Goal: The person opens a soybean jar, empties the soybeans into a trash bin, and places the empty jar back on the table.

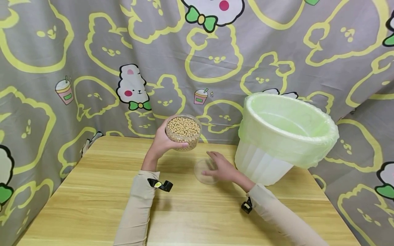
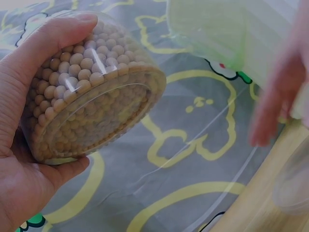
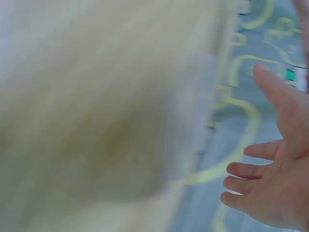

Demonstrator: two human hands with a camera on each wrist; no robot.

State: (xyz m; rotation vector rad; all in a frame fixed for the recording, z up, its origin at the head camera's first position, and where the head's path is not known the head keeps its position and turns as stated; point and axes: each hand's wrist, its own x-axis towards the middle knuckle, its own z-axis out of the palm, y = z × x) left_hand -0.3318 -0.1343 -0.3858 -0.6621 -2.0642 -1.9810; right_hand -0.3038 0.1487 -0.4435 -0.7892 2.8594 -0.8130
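Note:
My left hand (image 1: 164, 140) grips a round clear plastic jar (image 1: 190, 142) full of soybeans (image 1: 184, 127), held up off the table with its mouth tipped toward the head camera. In the left wrist view, the thumb and fingers wrap the side of the jar (image 2: 99, 63), and beans press against its base. My right hand (image 1: 223, 168) has its fingers spread and holds nothing. A clear round lid (image 1: 199, 174) is just under that hand's fingertips, low at the table; whether they touch it I cannot tell. The right wrist view shows the palm and parted fingers of the same hand (image 3: 277, 179).
A white ribbed bin (image 1: 258, 162) lined with a pale green bag (image 1: 286, 147) stands on the right of the wooden table (image 1: 101, 205), close beside the right forearm. Behind the table hangs a grey curtain (image 1: 172, 58) with yellow cartoon outlines.

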